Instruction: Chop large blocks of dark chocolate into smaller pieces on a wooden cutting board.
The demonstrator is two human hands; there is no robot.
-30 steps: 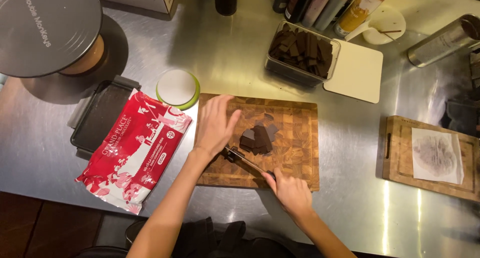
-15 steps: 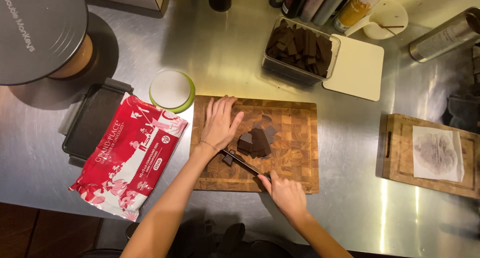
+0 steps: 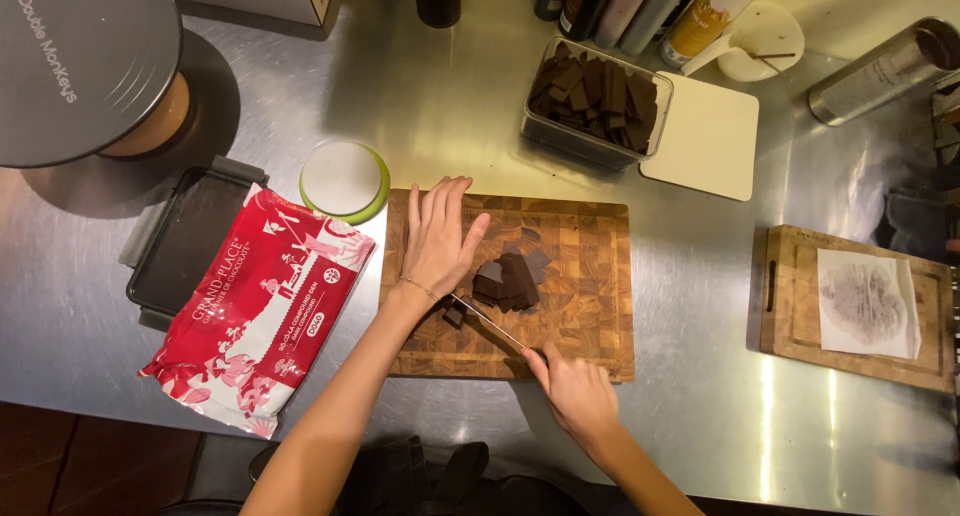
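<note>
On a steel counter lies a wooden cutting board [image 3: 590, 246] with dark chocolate pieces [image 3: 510, 281] in its middle. My right hand [image 3: 575, 391] grips the handle of a knife [image 3: 487, 323] at the board's near edge, the blade pointing up-left. My left hand [image 3: 438, 238] lies flat, fingers together, pressing down over the blade's tip just left of the chocolate. A few small chocolate bits [image 3: 452, 316] lie under the blade.
A red and white chocolate bag [image 3: 255, 321] lies left of the board on a black tray [image 3: 175, 241]. Also here: a green-rimmed white lid [image 3: 343, 178], a clear tub of chocolate chunks [image 3: 598, 101], a white board [image 3: 705, 141], a second wooden board with paper [image 3: 855, 306], bottles at the back.
My left hand has shifted slightly along the blade and the knife has rocked over the chocolate. The view has moved a little.
</note>
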